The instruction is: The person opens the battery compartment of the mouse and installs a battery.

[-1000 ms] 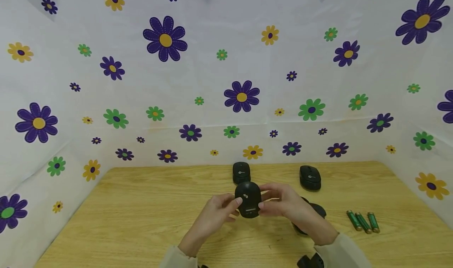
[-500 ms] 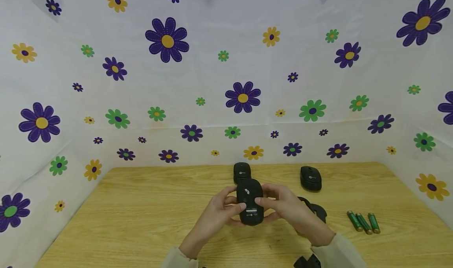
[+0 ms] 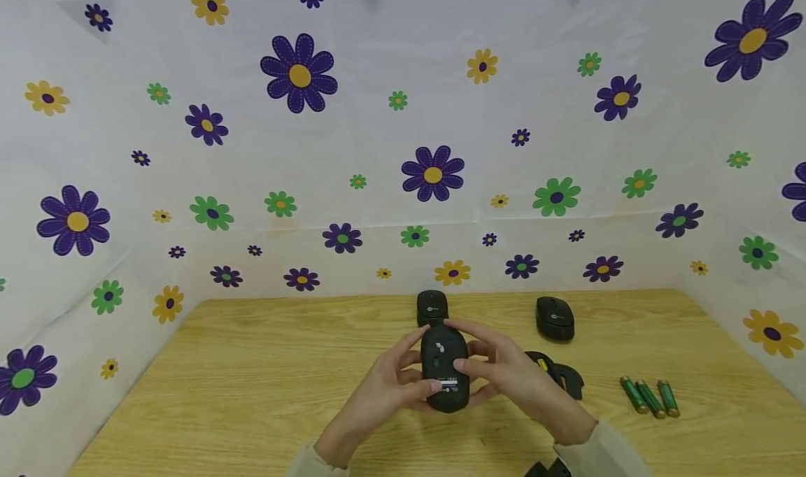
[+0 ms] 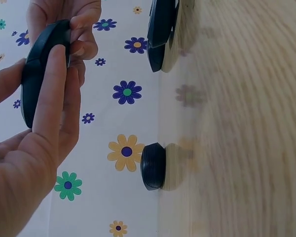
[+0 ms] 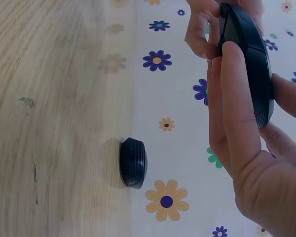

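A black computer mouse (image 3: 445,354) is held up above the table, its underside with a pale label turned toward the head camera. My left hand (image 3: 392,378) grips its left side, thumb on the underside near the label. On the other side, my right hand (image 3: 511,373) holds it with the thumb on the underside and the index finger at the far end. The left wrist view shows the mouse (image 4: 37,64) edge-on between the fingers of both hands. Seen from the right wrist, the mouse (image 5: 256,74) has fingers along its top face.
Two black mice, one in the middle (image 3: 432,305) and one to the right (image 3: 555,318), stand at the back. An opened black mouse (image 3: 543,361) with its loose cover (image 3: 569,379) lies partly behind my right hand. Three green batteries (image 3: 648,397) lie right. Dark parts (image 3: 549,468) are cut off at the front.
The mouse has tilted so its underside and label face the head camera more fully, and it sits slightly lower. The fingers of both hands have shifted, with index fingers now at its far end.
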`<state>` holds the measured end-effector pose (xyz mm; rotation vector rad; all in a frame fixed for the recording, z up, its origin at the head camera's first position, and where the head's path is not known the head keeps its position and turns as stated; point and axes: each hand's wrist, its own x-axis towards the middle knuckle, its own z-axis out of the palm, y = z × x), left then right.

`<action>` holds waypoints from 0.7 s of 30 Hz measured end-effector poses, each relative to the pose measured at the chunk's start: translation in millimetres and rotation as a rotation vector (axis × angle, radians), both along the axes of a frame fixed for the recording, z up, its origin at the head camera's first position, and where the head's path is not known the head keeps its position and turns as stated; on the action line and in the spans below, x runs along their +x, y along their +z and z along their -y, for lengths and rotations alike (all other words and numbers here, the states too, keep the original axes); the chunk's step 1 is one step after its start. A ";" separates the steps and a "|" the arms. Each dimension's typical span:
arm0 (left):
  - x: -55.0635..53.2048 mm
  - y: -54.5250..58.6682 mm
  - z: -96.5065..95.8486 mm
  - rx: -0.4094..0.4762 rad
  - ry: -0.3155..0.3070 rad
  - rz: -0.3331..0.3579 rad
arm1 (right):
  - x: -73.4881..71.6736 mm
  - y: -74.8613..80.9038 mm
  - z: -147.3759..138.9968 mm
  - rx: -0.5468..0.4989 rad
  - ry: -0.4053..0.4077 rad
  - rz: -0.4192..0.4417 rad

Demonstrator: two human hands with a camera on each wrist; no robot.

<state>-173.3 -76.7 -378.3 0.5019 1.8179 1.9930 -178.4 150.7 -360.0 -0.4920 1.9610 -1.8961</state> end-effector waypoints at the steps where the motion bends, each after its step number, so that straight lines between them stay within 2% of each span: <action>1: 0.7 -0.3 -0.1 -0.002 -0.001 0.002 | 0.3 -0.6 -0.3 0.003 0.002 -0.005; 10: 4.4 -2.8 -0.4 -0.002 -0.013 -0.002 | 2.6 -5.5 -0.9 -0.013 0.014 0.000; 16: 6.5 -3.5 0.1 -0.029 -0.001 0.015 | 3.1 -6.8 3.7 0.001 0.011 -0.001; 21: 7.1 -1.3 0.6 -0.057 -0.004 0.002 | 4.6 -6.2 5.5 -0.007 0.005 -0.001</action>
